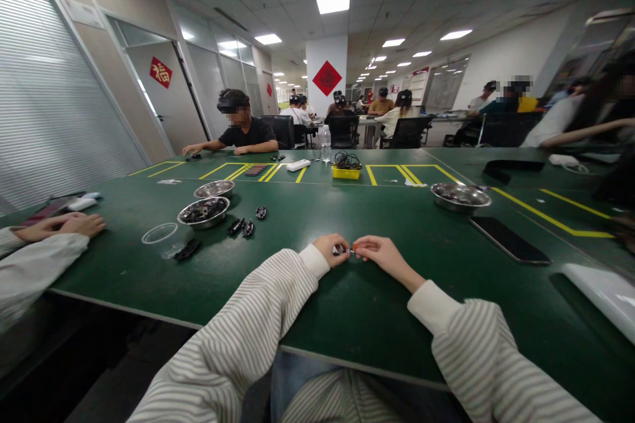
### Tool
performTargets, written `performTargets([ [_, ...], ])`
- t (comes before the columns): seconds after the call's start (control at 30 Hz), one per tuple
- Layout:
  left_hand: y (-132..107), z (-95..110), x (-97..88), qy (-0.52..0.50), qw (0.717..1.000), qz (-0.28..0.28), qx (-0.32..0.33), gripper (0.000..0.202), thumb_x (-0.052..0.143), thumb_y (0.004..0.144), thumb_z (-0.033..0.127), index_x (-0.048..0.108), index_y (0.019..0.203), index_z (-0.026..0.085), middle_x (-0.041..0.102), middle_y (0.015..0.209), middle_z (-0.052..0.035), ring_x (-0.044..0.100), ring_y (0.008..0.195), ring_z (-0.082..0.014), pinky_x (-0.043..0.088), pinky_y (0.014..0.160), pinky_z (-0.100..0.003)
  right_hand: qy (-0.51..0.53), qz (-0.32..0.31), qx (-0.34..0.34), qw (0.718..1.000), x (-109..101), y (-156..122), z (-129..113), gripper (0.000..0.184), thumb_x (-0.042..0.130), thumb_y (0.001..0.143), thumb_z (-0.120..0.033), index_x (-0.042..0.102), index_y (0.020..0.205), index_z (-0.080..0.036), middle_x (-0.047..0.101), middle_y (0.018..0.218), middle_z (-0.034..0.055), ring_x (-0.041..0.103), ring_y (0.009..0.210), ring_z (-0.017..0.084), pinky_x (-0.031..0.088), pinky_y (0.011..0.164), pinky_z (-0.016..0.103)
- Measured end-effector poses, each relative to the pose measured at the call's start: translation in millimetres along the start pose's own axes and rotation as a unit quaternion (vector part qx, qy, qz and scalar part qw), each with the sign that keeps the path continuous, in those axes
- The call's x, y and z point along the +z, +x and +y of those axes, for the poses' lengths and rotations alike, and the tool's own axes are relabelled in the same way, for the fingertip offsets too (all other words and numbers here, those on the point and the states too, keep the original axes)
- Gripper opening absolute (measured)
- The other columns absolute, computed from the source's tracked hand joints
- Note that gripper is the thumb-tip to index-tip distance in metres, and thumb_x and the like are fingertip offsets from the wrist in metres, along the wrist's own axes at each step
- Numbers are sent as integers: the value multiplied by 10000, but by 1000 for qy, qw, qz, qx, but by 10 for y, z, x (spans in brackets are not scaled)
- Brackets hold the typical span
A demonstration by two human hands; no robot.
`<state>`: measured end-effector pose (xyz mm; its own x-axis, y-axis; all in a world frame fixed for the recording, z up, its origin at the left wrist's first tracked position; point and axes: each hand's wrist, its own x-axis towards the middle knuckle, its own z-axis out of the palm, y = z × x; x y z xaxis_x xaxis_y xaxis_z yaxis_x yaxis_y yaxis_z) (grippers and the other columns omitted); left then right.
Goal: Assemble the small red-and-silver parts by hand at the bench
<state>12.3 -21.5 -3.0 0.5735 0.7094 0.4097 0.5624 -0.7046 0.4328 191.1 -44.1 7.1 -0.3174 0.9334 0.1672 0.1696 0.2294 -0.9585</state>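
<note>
A small dark part (339, 250) with a pale glint is sitting just above the table's near middle, between the two hands. The left hand (328, 251) is pinching it, fingers curled and nearly closed around it. The right hand (376, 252) is holding a small orange piece (355, 247) between thumb and fingertips, the other fingers loosely bent. The fingertips are facing each other almost in contact; whether the two pieces are touching is too small to tell. This close, two-sided grip is probably steadying pieces too slight for a whole palm.

To the left, loose black parts (248, 229) are lying near a metal bowl (204, 225) of similar pieces, which is presumably keeping them gathered within reach. A second bowl (231, 189) is standing behind it, and a clear cup (161, 232) is resting nearby. To the right, another bowl (459, 207) is standing behind a dark phone (509, 240).

The green table (297, 208) is bearing yellow tape outlines, apparently marking out places, and a yellow tray (346, 174) is holding coiled black cables (346, 160). A co-worker (253, 139) is leaning over the far side; beyond, ceiling panels are lighting a long room of occupied desks.
</note>
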Motion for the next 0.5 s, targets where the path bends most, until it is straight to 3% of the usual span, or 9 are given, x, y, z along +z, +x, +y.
performTargets([
  [0.2, -1, 65, 2, -38, 997, 40, -53, 161, 546, 658, 219, 583, 804, 160, 571, 651, 16, 498, 554, -74, 408, 550, -183, 4, 38, -21, 999, -11, -15, -17, 357, 623, 578, -260, 584, 908, -130, 649, 769, 71, 611, 709, 169, 491, 670, 304],
  [0.5, -13, 91, 4, -40, 997, 64, -28, 197, 535, 695, 268, 591, 849, 159, 577, 692, -7, 498, 581, -78, 412, 551, -185, -17, 64, -47, 997, 29, -40, -45, 244, 647, 565, -271, 634, 755, -118, 659, 763, 80, 614, 719, 188, 480, 728, 321],
])
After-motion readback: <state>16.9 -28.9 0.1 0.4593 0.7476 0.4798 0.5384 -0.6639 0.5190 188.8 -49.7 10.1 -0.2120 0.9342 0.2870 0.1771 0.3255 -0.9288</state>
